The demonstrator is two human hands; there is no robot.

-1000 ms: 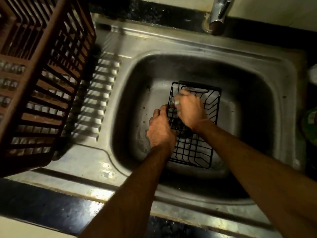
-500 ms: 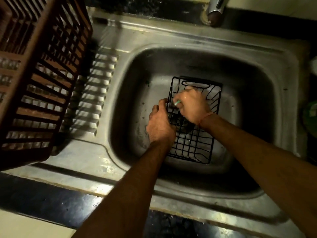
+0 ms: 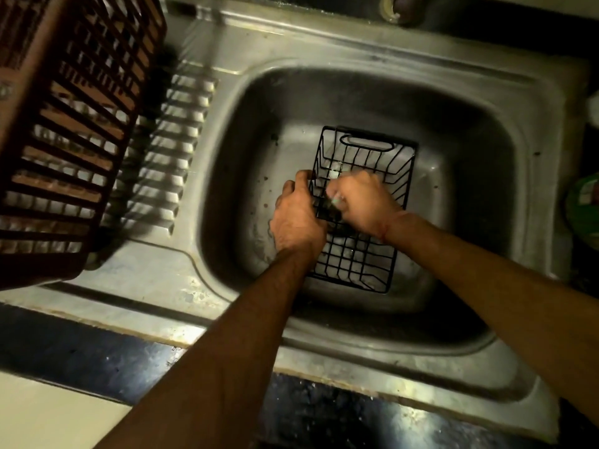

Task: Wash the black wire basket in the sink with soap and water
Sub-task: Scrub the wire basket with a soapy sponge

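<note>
The left hand [image 3: 296, 218] gripped the left rim of the basket [image 3: 359, 209], fingers curled over the top wire, and steadied it. The right hand [image 3: 363, 205] was clenched inside the basket around something small and pale, probably a scrubber [image 3: 335, 199], though blur made it too unclear to name for certain. The basket itself sat low in the sink [image 3: 470, 102], tilted a little, its handle end pointing toward the tap [image 3: 397, 8] at the top edge. No water ran that could be seen. To do this step well, the holding hand likely needed to keep the rim pinned so the light wire frame did not skate about on the wet steel, while the scrubbing hand worked along each wire and into the crossings, where grime tends to lodge. Turning the basket to reach the far wall and the underside looked to be the sensible next thing, then a rinse. A brown slatted crate [image 3: 68, 134] stood on the ribbed draining board [image 3: 168, 150] to the left, well apart from the work.
</note>
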